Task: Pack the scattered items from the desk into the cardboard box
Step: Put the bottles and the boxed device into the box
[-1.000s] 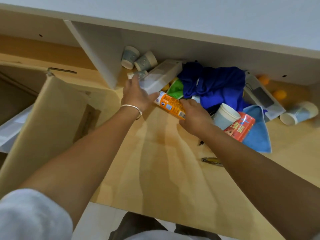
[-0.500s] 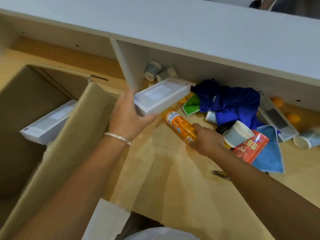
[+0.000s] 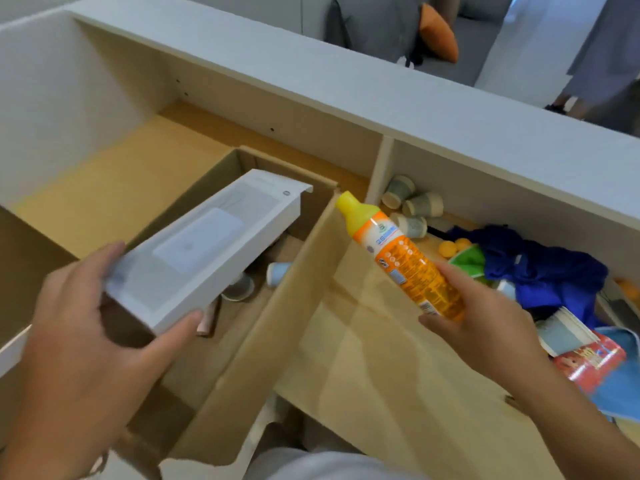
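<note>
Your left hand (image 3: 83,344) is gripping the white carton (image 3: 207,244) above the open cardboard box (image 3: 242,362) at left, while your right hand (image 3: 485,317) is clasping the orange bottle (image 3: 408,258) over the desk (image 3: 363,358), seemingly clear of the box flap.

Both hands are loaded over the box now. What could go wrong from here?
1. The white box is pinched only at its near end by the left hand; it may tip and land on the paper cups in the cardboard box.
2. The orange bottle, held low in the right hand, could catch the upright flap.
</note>
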Demonstrator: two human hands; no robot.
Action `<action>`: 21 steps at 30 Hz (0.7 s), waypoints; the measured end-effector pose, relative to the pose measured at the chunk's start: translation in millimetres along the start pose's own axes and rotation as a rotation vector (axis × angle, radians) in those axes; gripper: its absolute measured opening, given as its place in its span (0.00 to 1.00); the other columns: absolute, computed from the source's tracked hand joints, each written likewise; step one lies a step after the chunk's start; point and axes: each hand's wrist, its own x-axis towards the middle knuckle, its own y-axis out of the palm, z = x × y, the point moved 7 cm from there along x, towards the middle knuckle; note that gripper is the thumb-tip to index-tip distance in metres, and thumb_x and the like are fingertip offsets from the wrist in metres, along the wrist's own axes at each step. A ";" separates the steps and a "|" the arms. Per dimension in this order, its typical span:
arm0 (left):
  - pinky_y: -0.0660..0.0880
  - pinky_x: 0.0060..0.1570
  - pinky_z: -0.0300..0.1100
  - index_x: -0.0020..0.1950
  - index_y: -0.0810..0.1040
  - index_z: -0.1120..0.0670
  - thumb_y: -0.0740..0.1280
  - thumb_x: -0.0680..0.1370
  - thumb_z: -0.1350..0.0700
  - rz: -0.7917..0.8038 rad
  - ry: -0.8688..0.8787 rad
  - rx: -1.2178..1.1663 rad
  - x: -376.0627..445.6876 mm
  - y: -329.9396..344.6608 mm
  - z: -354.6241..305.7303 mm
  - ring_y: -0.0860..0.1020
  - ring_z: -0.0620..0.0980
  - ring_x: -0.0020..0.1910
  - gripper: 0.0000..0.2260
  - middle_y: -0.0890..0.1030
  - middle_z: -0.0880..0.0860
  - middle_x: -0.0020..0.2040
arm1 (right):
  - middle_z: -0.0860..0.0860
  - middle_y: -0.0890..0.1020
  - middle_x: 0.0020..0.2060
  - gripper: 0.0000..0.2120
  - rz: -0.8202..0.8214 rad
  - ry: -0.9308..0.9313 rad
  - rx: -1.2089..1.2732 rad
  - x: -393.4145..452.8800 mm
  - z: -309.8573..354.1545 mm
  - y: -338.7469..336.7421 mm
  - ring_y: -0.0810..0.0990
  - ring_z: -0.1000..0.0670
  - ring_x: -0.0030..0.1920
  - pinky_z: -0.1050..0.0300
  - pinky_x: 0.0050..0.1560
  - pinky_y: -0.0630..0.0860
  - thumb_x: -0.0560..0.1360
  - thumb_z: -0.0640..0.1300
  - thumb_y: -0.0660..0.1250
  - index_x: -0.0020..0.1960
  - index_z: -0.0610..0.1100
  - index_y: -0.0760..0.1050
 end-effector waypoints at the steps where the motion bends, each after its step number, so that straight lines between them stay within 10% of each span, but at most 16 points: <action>1: 0.68 0.55 0.45 0.74 0.58 0.35 0.70 0.55 0.24 0.004 -0.048 -0.019 0.1 -4.0 21.6 0.65 0.36 0.62 0.50 0.64 0.32 0.66 | 0.61 0.72 0.39 0.36 -0.027 -0.030 -0.021 1.1 15.4 -7.3 0.68 0.56 0.35 0.64 0.30 0.58 0.66 0.59 0.74 0.69 0.66 0.60; 8: 0.64 0.33 0.28 0.70 0.59 0.31 0.66 0.57 0.22 0.066 -0.125 -0.020 -7.3 -11.0 71.0 0.68 0.39 0.51 0.44 0.66 0.37 0.57 | 0.57 0.79 0.47 0.32 -0.084 -0.214 -0.134 35.8 119.6 -26.2 0.73 0.52 0.41 0.56 0.35 0.68 0.68 0.60 0.71 0.68 0.63 0.61; 21: 0.68 0.35 0.27 0.69 0.61 0.36 0.69 0.60 0.30 0.134 0.017 -0.048 -15.7 -19.4 48.2 0.70 0.42 0.55 0.40 0.66 0.37 0.56 | 0.53 0.78 0.51 0.23 0.024 -0.423 -0.276 98.3 223.0 7.9 0.76 0.49 0.48 0.54 0.38 0.73 0.68 0.50 0.74 0.62 0.56 0.74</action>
